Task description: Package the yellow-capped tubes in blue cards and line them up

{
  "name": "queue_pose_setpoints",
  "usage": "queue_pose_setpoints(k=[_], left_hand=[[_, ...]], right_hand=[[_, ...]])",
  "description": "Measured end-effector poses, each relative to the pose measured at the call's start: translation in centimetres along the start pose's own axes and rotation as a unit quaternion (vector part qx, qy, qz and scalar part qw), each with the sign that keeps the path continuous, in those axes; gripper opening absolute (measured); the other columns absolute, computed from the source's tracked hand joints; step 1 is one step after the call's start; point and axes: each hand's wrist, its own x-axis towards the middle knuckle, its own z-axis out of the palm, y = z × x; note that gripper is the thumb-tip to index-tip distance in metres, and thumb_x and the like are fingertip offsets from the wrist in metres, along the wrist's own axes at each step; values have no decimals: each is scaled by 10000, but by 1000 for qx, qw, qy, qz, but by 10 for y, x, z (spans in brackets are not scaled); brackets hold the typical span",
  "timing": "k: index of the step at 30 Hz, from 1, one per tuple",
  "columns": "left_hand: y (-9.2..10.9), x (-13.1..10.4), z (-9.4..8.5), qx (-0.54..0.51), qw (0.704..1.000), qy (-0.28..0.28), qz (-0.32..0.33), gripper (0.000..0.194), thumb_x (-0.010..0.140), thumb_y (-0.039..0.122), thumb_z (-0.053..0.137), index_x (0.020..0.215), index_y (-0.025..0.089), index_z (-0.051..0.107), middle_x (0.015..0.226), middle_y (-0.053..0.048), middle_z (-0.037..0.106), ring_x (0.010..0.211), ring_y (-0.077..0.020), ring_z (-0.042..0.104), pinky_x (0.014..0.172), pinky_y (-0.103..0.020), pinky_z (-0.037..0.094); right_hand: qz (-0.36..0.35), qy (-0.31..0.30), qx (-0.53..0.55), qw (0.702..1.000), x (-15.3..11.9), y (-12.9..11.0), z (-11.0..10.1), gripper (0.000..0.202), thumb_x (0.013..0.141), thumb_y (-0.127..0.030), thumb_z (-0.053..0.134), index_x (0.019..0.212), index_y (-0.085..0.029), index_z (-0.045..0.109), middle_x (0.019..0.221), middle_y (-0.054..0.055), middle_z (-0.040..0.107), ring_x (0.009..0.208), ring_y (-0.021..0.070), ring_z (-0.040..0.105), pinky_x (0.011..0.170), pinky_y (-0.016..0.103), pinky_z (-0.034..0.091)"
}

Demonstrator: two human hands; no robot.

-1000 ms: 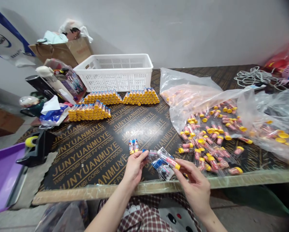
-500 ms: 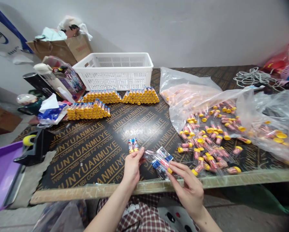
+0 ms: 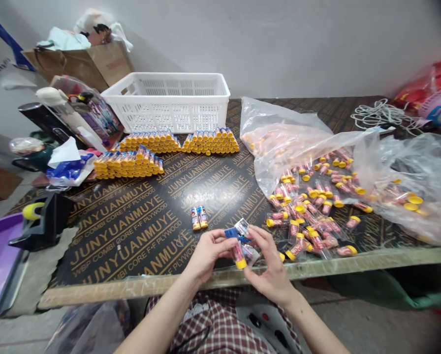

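My left hand is closed on a small clear tube with pink contents and a yellow cap, tilted cap-down toward me. My right hand pinches a blue-and-white printed label behind the tube, and the label's left end reaches my left fingers. More printed labels lie on the table beneath my hands, partly covered. Just beyond my left hand, two labelled tubes stand side by side. Loose unlabelled tubes are heaped to the right of my right hand.
Labelled tubes are piled in rows in front of a white plastic basket. Plastic bags with more tubes spread over the right side. A black tape dispenser and purple dustpan are at left; a white cable lies far right.
My right hand has let go of the tube and taken a label from the pile. My left hand now has the tube, and both hands have come together.
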Motion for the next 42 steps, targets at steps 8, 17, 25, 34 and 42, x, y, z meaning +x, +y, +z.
queue_pose_setpoints(k=[8,17,25,34,42], left_hand=[[-7,-7,5,35,998,-36,-48,351,543,342,825,754,94,695,685,-58,671,572,-107,586,553,-207,430],[-13,-8,3,30,998,-35,-47,311,594,297,806,786,83,688,699,-61,658,578,-92,575,565,-196,421],[-13,-9,3,27,998,-40,-41,280,609,292,796,780,96,690,686,-48,658,574,-90,568,565,-197,423],[-13,-13,8,13,998,-33,-48,326,577,328,811,762,93,682,681,-58,670,564,-97,589,563,-200,449],[38,24,-56,223,938,213,159,463,483,405,818,806,155,599,501,33,588,448,-119,540,474,-219,398]], right_hand=[[4,-88,104,991,0,0,0,851,614,-38,497,1403,-231,244,1438,101,331,1321,281,340,1056,461,386],[9,-56,145,988,-2,0,5,851,580,-27,490,1380,-225,278,1345,106,437,1226,265,462,998,423,453],[1,-50,140,989,-2,-1,5,848,577,-35,485,1377,-220,275,1343,110,443,1211,263,477,996,416,454],[4,-51,145,988,1,-4,7,835,604,-48,499,1385,-224,262,1361,115,436,1227,262,468,1004,418,444],[121,9,14,993,4,19,-23,735,754,-301,654,1386,-286,280,1374,106,417,1125,241,534,898,415,504]])
